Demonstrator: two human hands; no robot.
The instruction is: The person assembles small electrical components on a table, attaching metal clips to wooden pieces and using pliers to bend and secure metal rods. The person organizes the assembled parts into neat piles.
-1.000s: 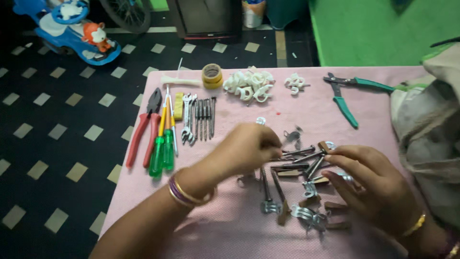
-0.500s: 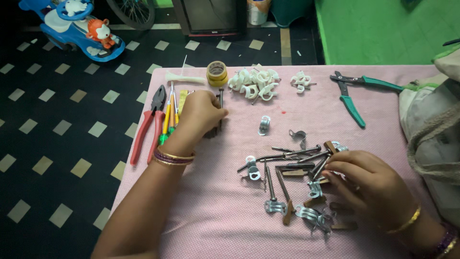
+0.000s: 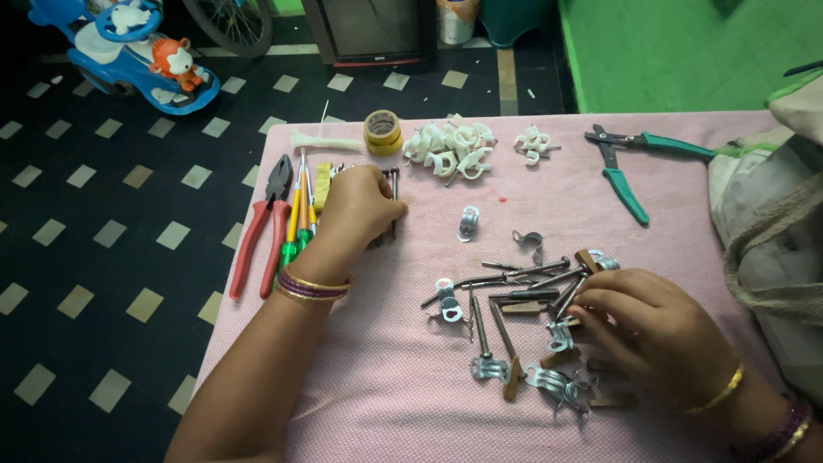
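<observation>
Left hand (image 3: 358, 208) rests curled over the row of nails (image 3: 393, 184) at the surface's (image 3: 403, 377) left side, beside the screwdrivers (image 3: 297, 219) and pliers (image 3: 264, 225); whether its grip has closed on a nail cannot be told. Right hand (image 3: 656, 330) lies on the pile of bolts (image 3: 523, 283) and clamps (image 3: 553, 386), fingertips pinching one bolt.

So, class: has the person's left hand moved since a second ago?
Yes. The left hand has moved away from the pile of nails and clamps, up-left to the row of dark tools beside the red pliers.
</observation>
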